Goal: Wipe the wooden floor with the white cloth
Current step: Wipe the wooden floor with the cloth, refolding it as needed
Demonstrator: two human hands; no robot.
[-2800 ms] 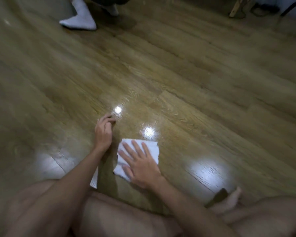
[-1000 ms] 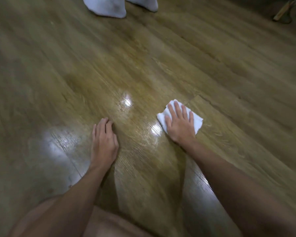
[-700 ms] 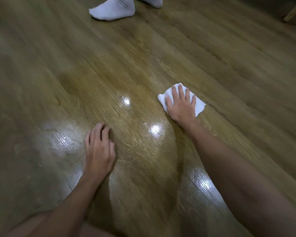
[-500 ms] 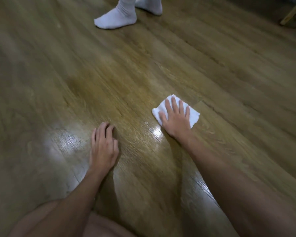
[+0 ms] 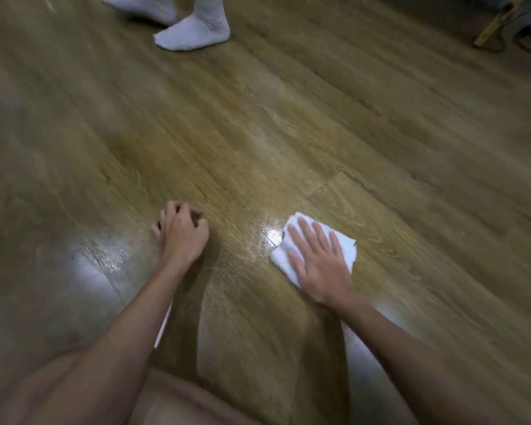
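A folded white cloth (image 5: 345, 245) lies flat on the glossy wooden floor (image 5: 288, 133). My right hand (image 5: 318, 265) presses down on it with fingers spread, covering most of it; the cloth's far and right edges show beyond my fingers. My left hand (image 5: 181, 233) rests on the floor to the left of the cloth, apart from it, with fingers curled under and nothing in them. Bright glare patches sit on the boards between and beside my hands.
Another person's feet in white socks (image 5: 193, 30) stand on the floor at the top, left of centre. A wooden leg (image 5: 497, 21) and dark cables sit at the top right corner. My bare knee (image 5: 178, 403) fills the bottom edge.
My right hand has slid the cloth back toward me and slightly right. My left hand's fingers have curled from flat into a loose fist. The socked feet have stepped.
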